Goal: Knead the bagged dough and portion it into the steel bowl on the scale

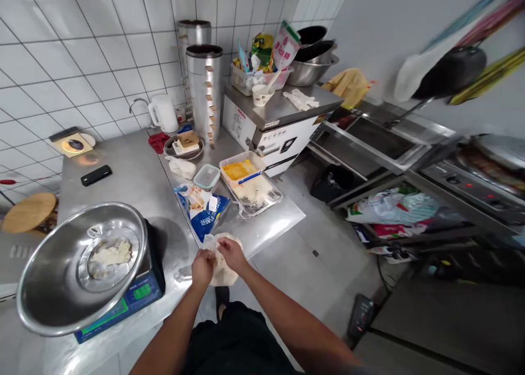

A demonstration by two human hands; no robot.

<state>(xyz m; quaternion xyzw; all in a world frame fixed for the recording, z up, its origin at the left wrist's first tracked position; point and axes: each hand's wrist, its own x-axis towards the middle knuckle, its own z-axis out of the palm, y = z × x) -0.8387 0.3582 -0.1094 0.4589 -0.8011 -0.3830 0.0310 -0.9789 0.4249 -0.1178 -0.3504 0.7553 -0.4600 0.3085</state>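
Both hands are on a pale lump of dough point(223, 265) at the near edge of the steel counter point(135, 178). Left hand point(202, 268) presses its left side, fingers curled against it; right hand point(232, 253) sits on top, fingers pinched down into it. I read both as closed on the dough, though the fingertips are small in this view and I cannot tell how deep they bite.

Handling, my judgement: soft, pliable, light, probably tacky; it will sag and stretch if lifted by an edge. Best taken from underneath or cupped at both sides, not pinched at the rim. Part of it seems to overhang the counter edge.

Outward:
- Just beyond the dough, a blue flour bag point(203, 208), lying flat and open.
- Left of the hands, a steel bowl point(61, 287) on a blue scale point(135, 301), with 1 pale piece of dough in the bottom.
- Farther right, a tray point(268, 200) with yellow and white contents, and a small lidded box point(207, 176) beside it.
- Far end: white kettle point(163, 112), 2 tall steel cylinders point(204, 91), black phone point(95, 175).

Surface: smooth stainless, likely slick under flour. Room: white tiled wall at left, a white machine point(270, 137) at the counter's far end, sink and cooking units along the right, cluttered floor shelf below.
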